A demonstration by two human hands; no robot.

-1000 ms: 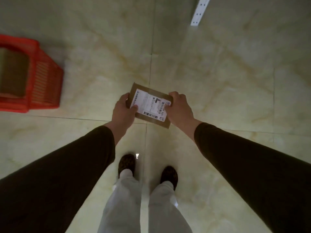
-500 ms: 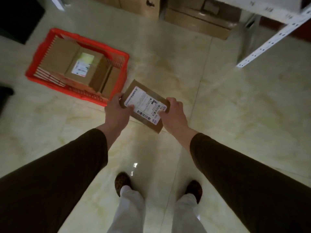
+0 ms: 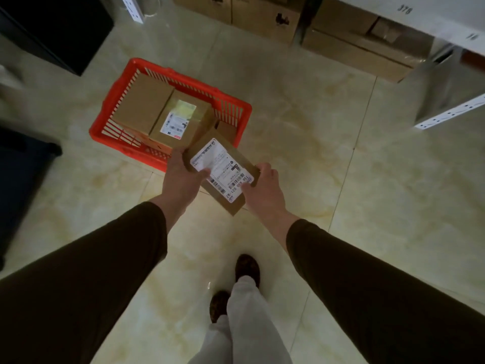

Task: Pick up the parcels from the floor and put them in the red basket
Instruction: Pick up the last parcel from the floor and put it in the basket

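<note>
A flat brown parcel (image 3: 223, 153) with a white shipping label is held in the air between both hands, its far corner over the near right corner of the red basket (image 3: 115, 106). My left hand (image 3: 181, 179) grips the parcel's left end, thumb on the label. My right hand (image 3: 265, 187) grips its right end. The basket stands on the floor ahead and to the left and holds several brown parcels, one (image 3: 178, 119) with a white label on top.
Cardboard boxes (image 3: 349, 46) are stacked under a white metal shelf (image 3: 451, 111) at the back right. A dark cabinet (image 3: 57, 30) stands at the back left, and a dark object (image 3: 23, 164) lies at the left edge. My feet (image 3: 246, 266) stand on the glossy tiled floor.
The view has swung toward the basket, which has come from the left edge to just ahead of my hands. The parcel, held in both hands throughout, now overlaps the basket's near corner.
</note>
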